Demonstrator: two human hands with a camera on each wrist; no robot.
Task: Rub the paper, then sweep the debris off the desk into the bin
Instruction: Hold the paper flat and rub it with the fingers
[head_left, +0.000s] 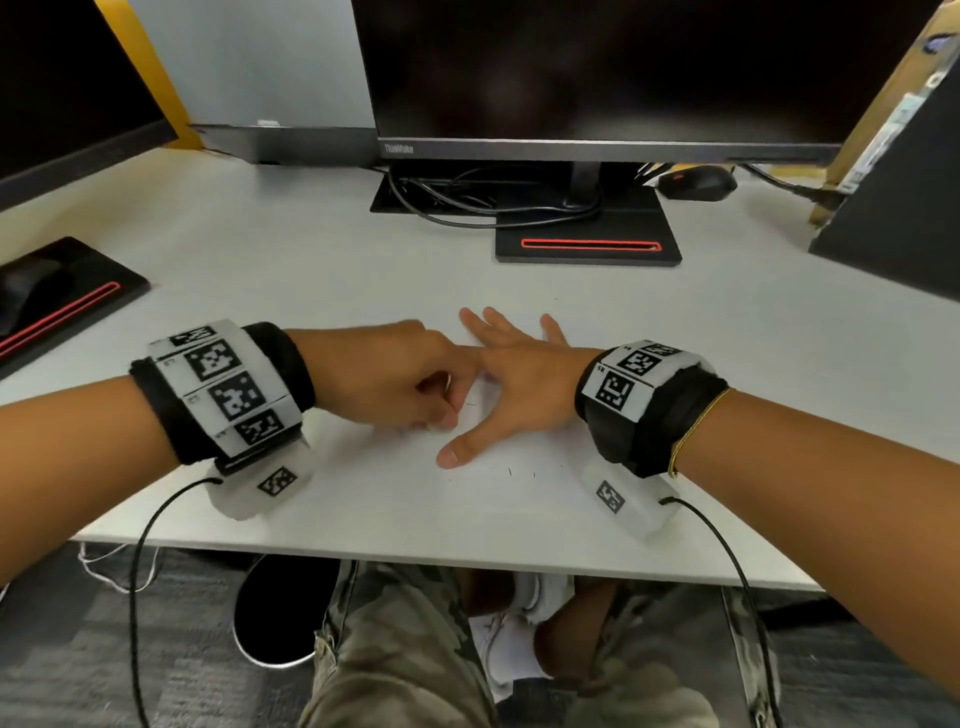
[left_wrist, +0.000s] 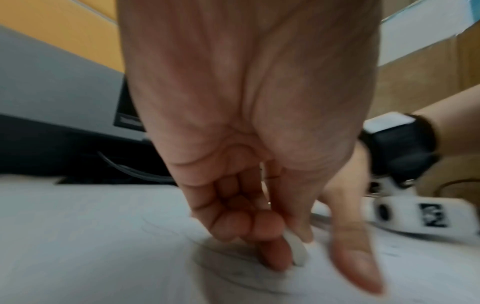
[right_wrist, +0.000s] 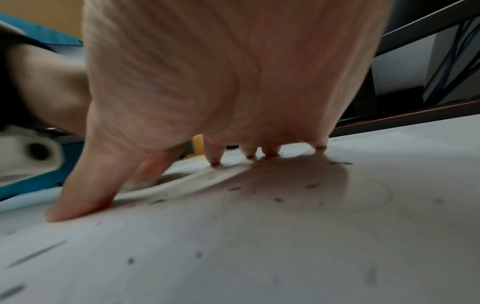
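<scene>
A white sheet of paper (head_left: 395, 483) lies on the desk near its front edge, with faint pencil marks. My left hand (head_left: 415, 384) pinches a small white eraser (left_wrist: 297, 252) between thumb and fingers, its tip pressed on the paper. My right hand (head_left: 511, 374) lies flat beside it, fingers spread, thumb (head_left: 462, 449) and fingertips (right_wrist: 215, 161) pressing the paper (right_wrist: 259, 246) down. Dark eraser crumbs (right_wrist: 279, 200) are scattered over the sheet. A round black bin (head_left: 280, 608) stands on the floor under the desk edge.
A monitor (head_left: 597, 73) on a black stand (head_left: 587, 244) rises behind the paper, with cables and a black mouse (head_left: 698, 182). A second monitor and stand (head_left: 57, 306) sit at the left. A dark box (head_left: 898, 197) stands at the right. My knees are below the desk.
</scene>
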